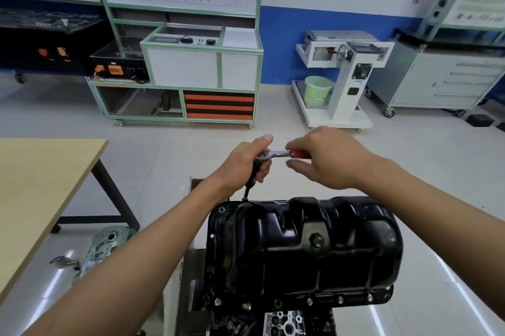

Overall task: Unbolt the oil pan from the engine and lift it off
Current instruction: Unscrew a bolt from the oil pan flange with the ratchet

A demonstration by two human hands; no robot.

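Gripping extension bar (248, 191) at oil pan (300, 242) far flange with left hand (244, 163), pinching red ratchet handle (298, 154) with right hand (329, 162).

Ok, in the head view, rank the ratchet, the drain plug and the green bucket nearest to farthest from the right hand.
1. ratchet: red handle gripped in the right hand.
2. drain plug: just below, on the oil pan.
3. green bucket: far beyond, on the white stand.
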